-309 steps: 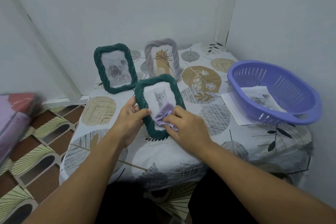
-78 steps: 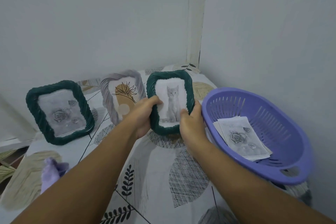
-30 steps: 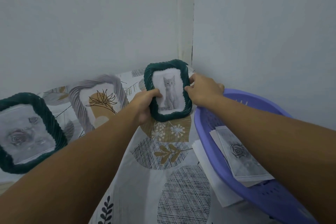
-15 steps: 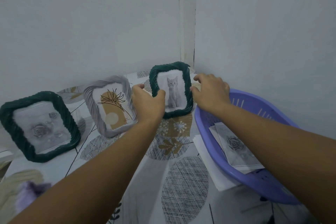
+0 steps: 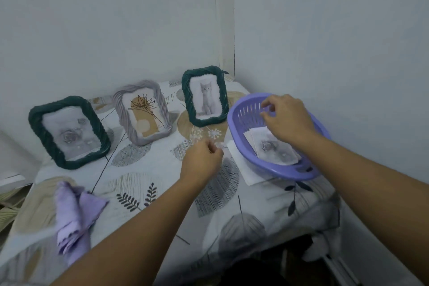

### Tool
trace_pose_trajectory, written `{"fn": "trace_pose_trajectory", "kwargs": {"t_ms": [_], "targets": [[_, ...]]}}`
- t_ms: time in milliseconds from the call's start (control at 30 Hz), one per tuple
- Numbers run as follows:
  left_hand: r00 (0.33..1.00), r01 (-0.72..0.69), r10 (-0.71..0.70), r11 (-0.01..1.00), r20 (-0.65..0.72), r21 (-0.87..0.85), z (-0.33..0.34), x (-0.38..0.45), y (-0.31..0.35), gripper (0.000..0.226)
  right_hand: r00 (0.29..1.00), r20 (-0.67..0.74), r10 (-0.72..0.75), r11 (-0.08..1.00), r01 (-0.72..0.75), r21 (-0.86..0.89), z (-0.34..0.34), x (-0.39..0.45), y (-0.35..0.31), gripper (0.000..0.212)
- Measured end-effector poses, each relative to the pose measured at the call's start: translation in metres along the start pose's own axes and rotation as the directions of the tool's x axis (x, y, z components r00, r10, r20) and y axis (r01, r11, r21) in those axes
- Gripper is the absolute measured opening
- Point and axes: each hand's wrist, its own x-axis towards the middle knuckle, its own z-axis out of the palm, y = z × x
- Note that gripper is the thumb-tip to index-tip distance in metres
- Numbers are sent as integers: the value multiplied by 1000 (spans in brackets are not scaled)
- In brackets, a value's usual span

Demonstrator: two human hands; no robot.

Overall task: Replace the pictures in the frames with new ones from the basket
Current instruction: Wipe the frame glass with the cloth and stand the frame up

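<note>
Three frames stand in a row near the back wall: a green frame with a rose picture (image 5: 69, 131) at the left, a grey frame with a flower drawing (image 5: 142, 121) in the middle, and a green frame with a cat picture (image 5: 204, 96) at the right. Beside the cat frame sits the purple basket (image 5: 234, 127), with a stack of rose pictures (image 5: 272, 148) inside. My right hand (image 5: 286, 117) hovers over the basket, fingers loosely curled, holding nothing. My left hand (image 5: 200, 161) hangs empty above the table, in front of the cat frame.
A crumpled purple cloth (image 5: 74, 211) lies at the front left of the table with the leaf-print cover (image 5: 139, 193). A white sheet (image 5: 243, 165) pokes out from under the basket. Walls meet in a corner right behind the frames.
Both hands let go of the cat frame, which now stands alone by the corner. My left hand drew back toward me; my right hand moved over the basket.
</note>
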Motion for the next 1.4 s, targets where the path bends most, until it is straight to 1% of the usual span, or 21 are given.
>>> {"fn": "trace_pose_trajectory", "kwargs": {"t_ms": [67,133,233,333,433,500,533,600,733,833,967,1067,1133,1200,1233,1300,1333,1367,1400], "targets": [[999,24,-26,998,37,54,5,-7,3,18,1000,18,20,996,-18,-91,-9,-13,11,20],[992,91,-93,995,86,36,10,-10,9,25,998,38,47,984,-40,-175,-18,-25,19,19],[972,173,-172,985,162,7,19,-11,19,33,994,48,102,964,-87,-251,-26,-35,28,26],[950,261,-242,962,196,-77,29,-7,26,22,974,129,186,960,-152,-233,-28,-39,35,34],[909,395,-346,892,230,-219,38,0,30,15,965,171,199,964,-161,-213,-23,-44,43,39],[870,485,-405,807,282,-337,41,2,34,19,967,171,190,968,-154,-200,-21,-44,45,42],[852,517,-425,773,305,-368,43,3,35,22,967,176,186,968,-150,-200,-21,-43,46,42],[830,555,-454,726,322,-407,46,5,37,27,964,192,184,967,-142,-212,-20,-43,46,44],[770,638,-517,633,374,-439,48,1,44,26,961,212,180,963,-129,-235,-19,-42,47,43],[755,655,-528,624,388,-426,49,2,46,26,959,209,189,959,-135,-248,-18,-41,46,39],[726,685,-530,609,437,-399,46,2,47,9,960,196,199,946,-136,-295,-17,-41,44,35],[737,664,-493,654,462,-363,48,0,47,28,958,204,199,942,-130,-311,-18,-41,43,38],[738,658,-480,668,475,-346,50,-2,49,33,958,205,198,946,-132,-297,-19,-40,44,38],[748,647,-485,683,453,-339,52,0,49,30,960,203,195,950,-133,-281,-19,-41,45,37],[761,637,-490,691,426,-342,52,0,49,22,963,193,188,955,-133,-265,-19,-42,46,38],[778,622,-493,693,389,-364,51,-2,50,7,978,128,167,975,-145,-169,-20,-44,48,47],[790,606,-481,704,379,-371,50,-2,49,7,982,66,179,982,-173,-80,-21,-44,49,55],[804,586,-465,725,370,-363,49,-1,46,12,976,1,219,975,-219,23,-23,-45,51,61],[820,562,-447,746,358,-357,49,-1,43,17,957,-35,287,953,-281,115,-25,-45,55,65]]}}
